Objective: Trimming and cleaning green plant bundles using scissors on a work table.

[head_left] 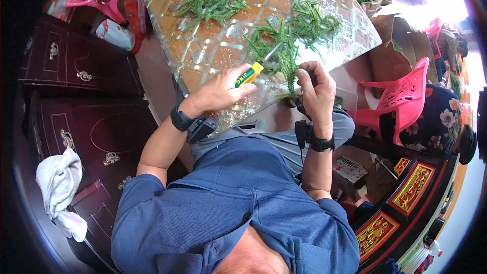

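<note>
My left hand [228, 89] is wrapped round the yellow and green handle of a screwdriver [248, 74]. Its thin metal shaft points up and away, over green artificial sprigs [314, 20] heaped on the table. Just to the right, my right hand [318, 89] is closed, with thumb and finger pinched at the edge of one upright green sprig [289, 68]. The exact grip point is partly hidden by the fingers. A black band with a small device sits on each wrist.
The glass-topped table [203, 66] carries another sprig pile [210, 5] and scattered white bits. Pink plastic chairs [401, 96] stand at right and far left. Cardboard boxes [401, 45] are at the right, a dark drawer cabinet [86, 116] at the left with a white towel [60, 177].
</note>
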The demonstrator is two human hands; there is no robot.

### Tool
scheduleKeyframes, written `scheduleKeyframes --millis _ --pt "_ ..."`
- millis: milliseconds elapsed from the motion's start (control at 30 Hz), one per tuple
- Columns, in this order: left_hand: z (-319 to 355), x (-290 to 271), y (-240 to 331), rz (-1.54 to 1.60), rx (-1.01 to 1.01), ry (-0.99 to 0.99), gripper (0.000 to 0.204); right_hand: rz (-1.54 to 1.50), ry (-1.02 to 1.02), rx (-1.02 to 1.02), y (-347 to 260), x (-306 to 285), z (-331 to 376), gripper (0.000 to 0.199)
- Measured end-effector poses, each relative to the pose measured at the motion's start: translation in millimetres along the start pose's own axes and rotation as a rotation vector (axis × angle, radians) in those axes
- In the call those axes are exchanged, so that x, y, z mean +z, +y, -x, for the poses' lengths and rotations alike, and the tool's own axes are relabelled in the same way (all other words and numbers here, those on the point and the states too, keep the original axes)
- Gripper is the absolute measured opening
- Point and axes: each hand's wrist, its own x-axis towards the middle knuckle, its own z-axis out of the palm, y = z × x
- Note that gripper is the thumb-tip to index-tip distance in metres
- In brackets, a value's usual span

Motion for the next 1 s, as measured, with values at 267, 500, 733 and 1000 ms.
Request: scheduleKeyframes --millis 267,500,733,1000 --pt "1.6 -1.3 7.4 0.109 0.104 -0.123 0.049 0.033 0.051 -0.080 3.8 6.9 1.1 0.011" --pt "1.8 1.7 13.7 0.082 0.123 -0.233 0.048 -0.070 0.083 0.010 4.9 8.3 2.6 0.013" --pt "0.2 -1.9 18.0 0.041 0.107 -0.260 0.047 -0.190 0.064 0.070 3.0 8.9 3.1 0.015" --pt "2.0 -3.7 20.4 -0.067 0.092 -0.234 0.052 -0.213 0.017 0.154 -0.2 11.4 3.5 0.016"
